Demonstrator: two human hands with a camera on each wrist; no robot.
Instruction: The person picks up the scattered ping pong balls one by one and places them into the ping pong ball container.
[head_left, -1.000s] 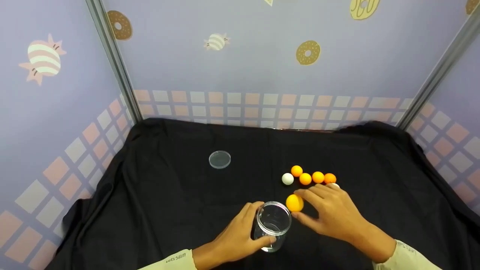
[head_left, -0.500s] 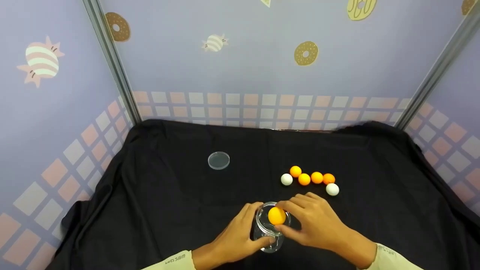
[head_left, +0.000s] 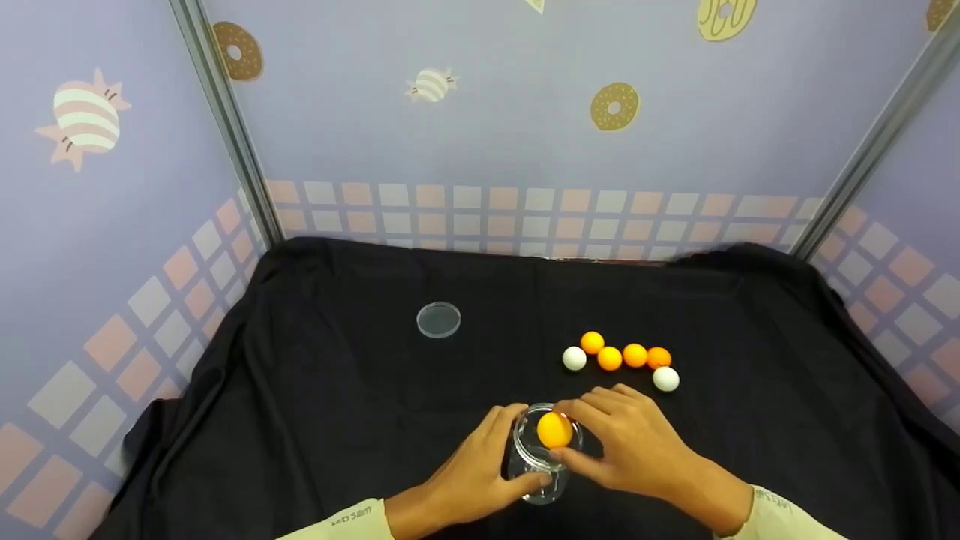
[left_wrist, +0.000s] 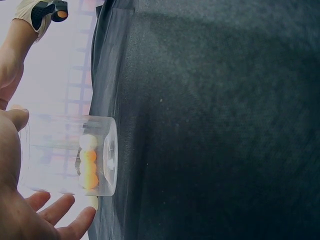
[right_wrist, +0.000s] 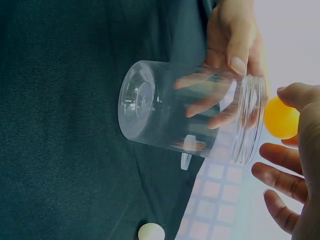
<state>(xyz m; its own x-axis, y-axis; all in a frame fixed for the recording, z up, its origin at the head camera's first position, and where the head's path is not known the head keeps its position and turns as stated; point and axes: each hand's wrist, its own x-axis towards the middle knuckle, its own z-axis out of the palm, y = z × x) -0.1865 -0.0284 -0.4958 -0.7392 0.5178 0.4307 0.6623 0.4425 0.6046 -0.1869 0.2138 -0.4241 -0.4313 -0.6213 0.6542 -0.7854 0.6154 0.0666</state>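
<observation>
My left hand grips a clear plastic jar round its side, thumb toward me. The jar stands upright on the black cloth, its threaded mouth uncovered and its inside bare. Between thumb and fingers my right hand pinches an orange ping-pong ball right at the jar's mouth. In the right wrist view that ball sits just outside the rim. Behind the hands lie more orange ping-pong balls, with a white ping-pong ball at the left end and another white ping-pong ball at the right.
A clear round lid lies flat on the black cloth, farther back and left of the jar. Patterned panels joined by metal posts enclose the back and sides.
My right hand has carried the orange ping-pong ball leftward from beside the jar to over its mouth. Over the last half second both hands have barely moved.
</observation>
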